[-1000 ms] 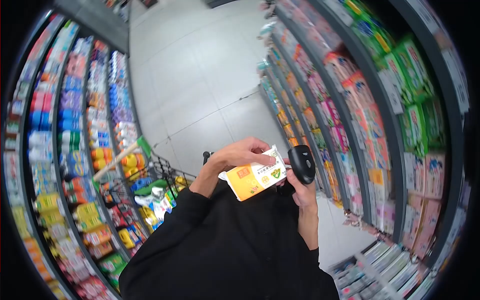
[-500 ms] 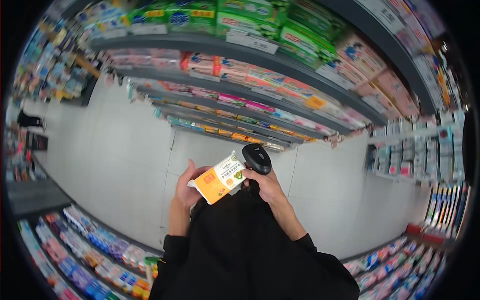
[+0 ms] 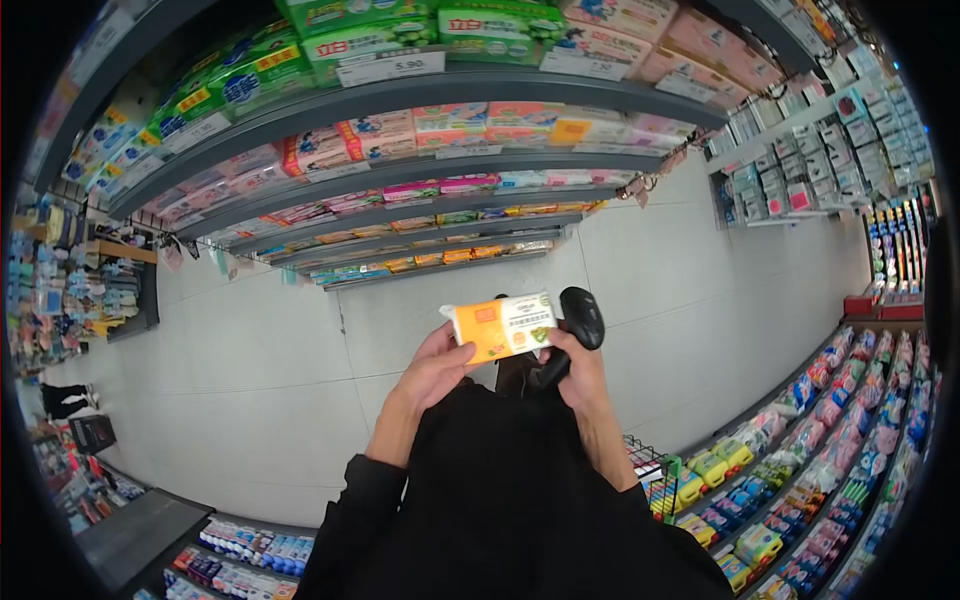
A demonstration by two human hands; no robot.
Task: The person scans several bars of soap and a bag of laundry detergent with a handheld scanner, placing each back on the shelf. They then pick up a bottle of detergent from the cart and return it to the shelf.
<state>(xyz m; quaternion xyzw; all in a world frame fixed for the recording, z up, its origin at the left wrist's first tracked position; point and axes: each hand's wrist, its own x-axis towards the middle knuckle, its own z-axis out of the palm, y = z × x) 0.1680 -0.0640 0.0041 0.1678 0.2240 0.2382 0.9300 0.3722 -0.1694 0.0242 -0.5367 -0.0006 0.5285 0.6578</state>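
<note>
A wrapped pack of soap (image 3: 505, 327), orange on its left part and white on its right, is held nearly level in front of my body. My left hand (image 3: 436, 366) grips its left end, the thumb lying over the orange front. A black handheld barcode scanner (image 3: 581, 320) is in my right hand (image 3: 582, 374), its head up and its handle slanting down to the left. The thumb of that hand touches the lower right corner of the pack. Some fingers of both hands are hidden behind what they hold.
Ahead stands a shelf unit (image 3: 390, 95) with green and pink soap packs and price tags. Lower right, another shelf holds bottles and bags (image 3: 800, 450), with a green-edged wire basket (image 3: 655, 478) near my right elbow. Far left, a person's legs (image 3: 66, 400) show.
The pack has moved right and turned closer to level, with my left thumb now over its front. The scanner has shifted right with my right hand. My view has turned, shifting the shelves.
</note>
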